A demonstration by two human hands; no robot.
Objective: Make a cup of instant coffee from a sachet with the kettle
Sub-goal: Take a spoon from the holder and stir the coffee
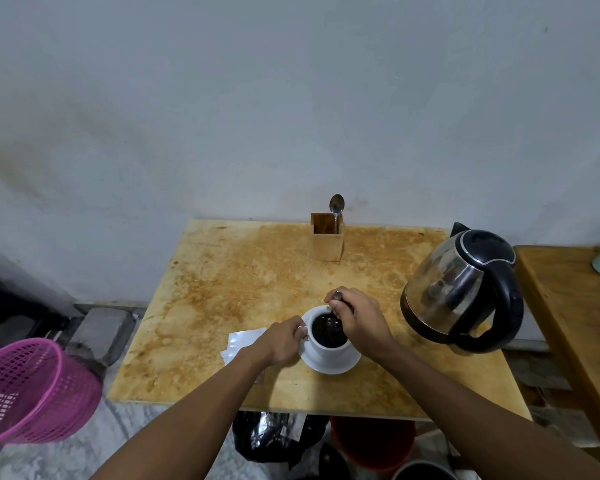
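Near the table's [194,368] front edge, the left hand [280,344] is pinching the cup's [327,336] handle; the right hand [355,315] is gripping a spoon [334,315] dipped in dark coffee. An opened sachet [240,344] is lying leftward. The kettle [465,289] is crowding the right edge; the spoon holder [327,241] is standing far back.

Both hands [283,341] [355,315] reach forward, fingers curled closed.

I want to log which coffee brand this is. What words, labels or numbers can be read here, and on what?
None can be read.
Sachet: plain silvery side up, no print showing.
Kettle: no legible brand or marking.
Cup and wooden holder: unmarked.
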